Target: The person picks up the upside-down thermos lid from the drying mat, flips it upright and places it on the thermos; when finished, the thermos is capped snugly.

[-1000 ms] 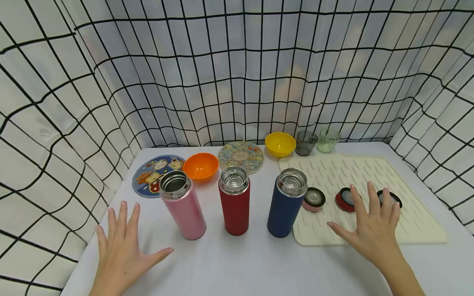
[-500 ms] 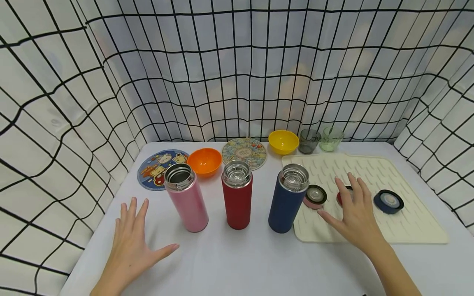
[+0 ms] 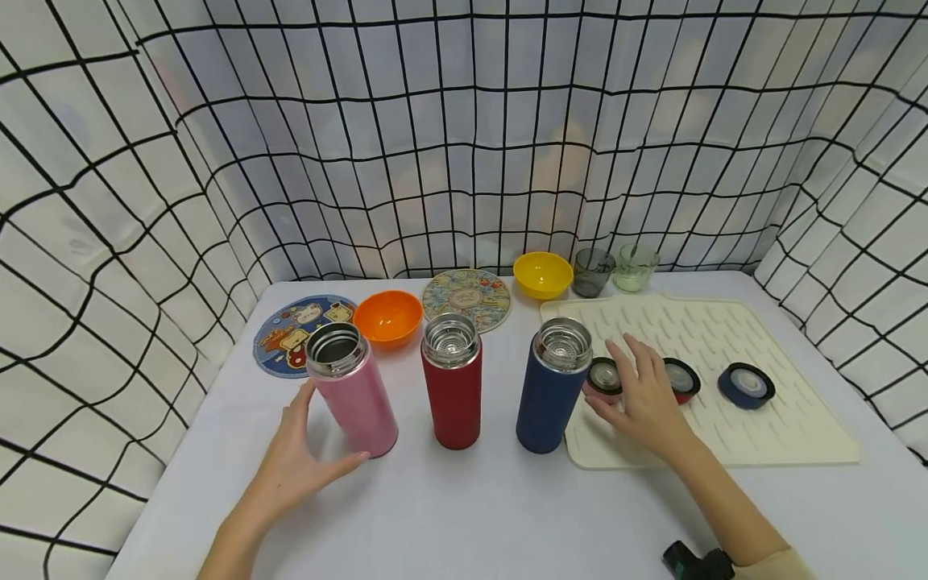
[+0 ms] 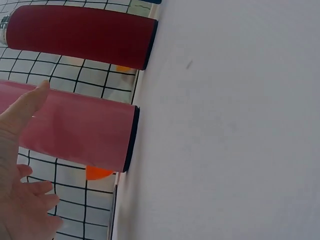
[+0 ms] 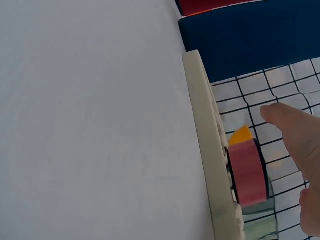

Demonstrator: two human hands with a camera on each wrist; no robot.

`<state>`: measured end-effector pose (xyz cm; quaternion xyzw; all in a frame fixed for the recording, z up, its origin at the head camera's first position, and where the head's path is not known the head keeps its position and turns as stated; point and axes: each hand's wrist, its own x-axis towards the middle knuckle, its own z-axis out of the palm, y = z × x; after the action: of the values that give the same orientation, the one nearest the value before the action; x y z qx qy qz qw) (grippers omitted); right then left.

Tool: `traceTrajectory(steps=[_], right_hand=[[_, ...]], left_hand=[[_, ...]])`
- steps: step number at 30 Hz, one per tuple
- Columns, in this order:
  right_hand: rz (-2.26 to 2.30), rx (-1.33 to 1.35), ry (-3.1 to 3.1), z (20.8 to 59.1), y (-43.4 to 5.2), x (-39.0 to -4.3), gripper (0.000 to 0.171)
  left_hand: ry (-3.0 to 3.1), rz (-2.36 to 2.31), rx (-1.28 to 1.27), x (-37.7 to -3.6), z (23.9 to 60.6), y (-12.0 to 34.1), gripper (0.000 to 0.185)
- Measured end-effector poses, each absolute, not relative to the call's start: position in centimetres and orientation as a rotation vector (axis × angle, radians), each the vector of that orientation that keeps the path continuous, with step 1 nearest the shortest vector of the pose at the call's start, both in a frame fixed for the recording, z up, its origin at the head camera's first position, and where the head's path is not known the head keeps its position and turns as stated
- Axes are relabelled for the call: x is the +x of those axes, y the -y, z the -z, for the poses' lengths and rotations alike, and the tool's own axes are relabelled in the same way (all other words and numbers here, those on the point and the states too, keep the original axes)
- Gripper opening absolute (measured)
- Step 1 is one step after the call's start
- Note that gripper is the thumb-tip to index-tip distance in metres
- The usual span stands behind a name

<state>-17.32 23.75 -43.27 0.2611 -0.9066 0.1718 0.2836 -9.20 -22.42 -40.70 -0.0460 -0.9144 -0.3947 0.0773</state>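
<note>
Nothing is capped so far – all three steel-lined flasks stand open in a row on the white table [image 3: 464,515], and their three lids lie on the cream ribbed drying mat [image 3: 790,427]. Nearest, the left hand [image 3: 300,467] is open, thumb and fingers spread about the base of the tall pink metal flask [image 3: 351,391] without a firm grasp, and the right hand [image 3: 645,403] is relaxed, fingertips reaching over the pink round lid [image 3: 603,379] beside the navy flask [image 3: 553,387] – not yet lifted. The red flask [image 3: 452,380] stands between, untouched. Farther off lie the red lid [image 3: 683,379] and navy lid [image 3: 747,385]. Half a second ago the left hand lay flat, apart from the pink flask, and the right hand hovered over the red lid; both have moved in
</note>
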Motion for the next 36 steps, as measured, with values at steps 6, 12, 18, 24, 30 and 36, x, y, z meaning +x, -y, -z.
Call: traceTrajectory(steps=[6, 12, 18, 24, 30, 36], right_hand=[[-0.64, 0.662, 2.473, 44.7, -23.1, -18.5, 0.079], [-0.772, 0.639, 2.454, 46.0, -23.1, -19.0, 0.078], [-0.849, 0.593, 2.458, 46.6, -23.4, -19.2, 0.078], [-0.859, 0.571, 2.482, 46.9, -23.6, -19.2, 0.08], [-0.895, 0.538, 2.526, 46.9, -23.5, -19.2, 0.082], [-0.936, 0.507, 2.575, 46.6, -23.6, -19.0, 0.084]], left_hand=[[2.759, 1.335, -0.057, -10.6, 41.5, 21.6, 0.11], [2.723, 1.445, -0.045, -10.8, 42.9, 20.9, 0.098], [2.679, 1.535, -0.036, -10.7, 44.0, 20.5, 0.092], [2.615, 1.56, -0.033, -10.5, 44.3, 20.4, 0.09], [2.595, 1.586, 0.0, -10.4, 44.4, 20.3, 0.088], [2.589, 1.575, -0.01, -10.5, 44.8, 20.4, 0.084]])
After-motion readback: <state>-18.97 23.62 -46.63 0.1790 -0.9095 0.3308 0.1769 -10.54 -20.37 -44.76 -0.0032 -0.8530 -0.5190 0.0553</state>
